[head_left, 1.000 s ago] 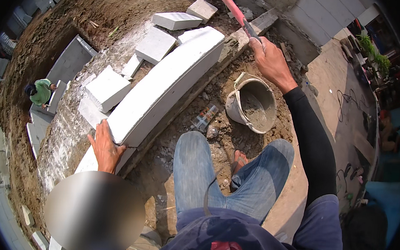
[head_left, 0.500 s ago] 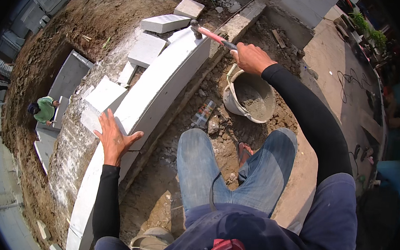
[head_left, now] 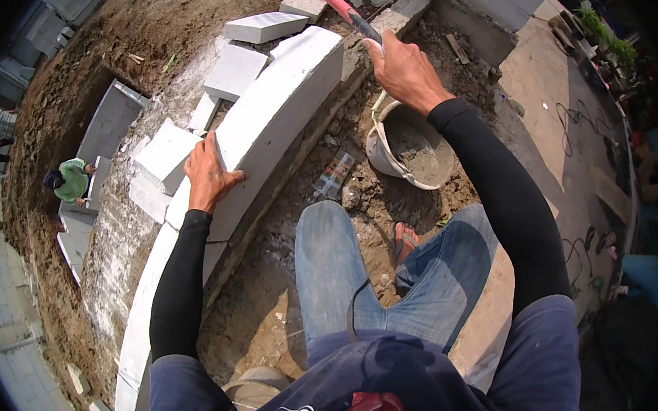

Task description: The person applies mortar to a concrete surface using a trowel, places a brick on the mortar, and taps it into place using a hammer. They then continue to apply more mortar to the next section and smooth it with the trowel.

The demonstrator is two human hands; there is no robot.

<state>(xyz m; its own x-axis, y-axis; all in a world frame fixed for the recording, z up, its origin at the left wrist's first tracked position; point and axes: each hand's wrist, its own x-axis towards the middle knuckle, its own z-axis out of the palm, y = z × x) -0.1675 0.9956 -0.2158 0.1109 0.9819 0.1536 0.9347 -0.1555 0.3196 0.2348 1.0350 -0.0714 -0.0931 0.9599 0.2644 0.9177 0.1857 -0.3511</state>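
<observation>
A long white lightweight concrete block (head_left: 284, 86) lies at the far end of a low, pale block wall (head_left: 142, 318). My left hand (head_left: 211, 177) rests on the block near its closer end, fingers stretched over the top and thumb out at the right edge. In my right hand (head_left: 407, 71) is a hammer (head_left: 331, 0), its red and dark handle gripped in closed fingers. The hammer is raised beyond the block's far end, apart from it. Its head is partly cut off by the upper edge of the view.
Loose white block pieces (head_left: 235, 71) lie left of the wall. A bucket (head_left: 383, 159) of grey mortar stands on soil before my right knee, with another bucket (head_left: 259, 385) near my left side. Further left, a person in green (head_left: 76, 178) works in a dug trench.
The hammer has lifted from the block's far end up and away to the upper edge. My left hand has slid farther forward along the block.
</observation>
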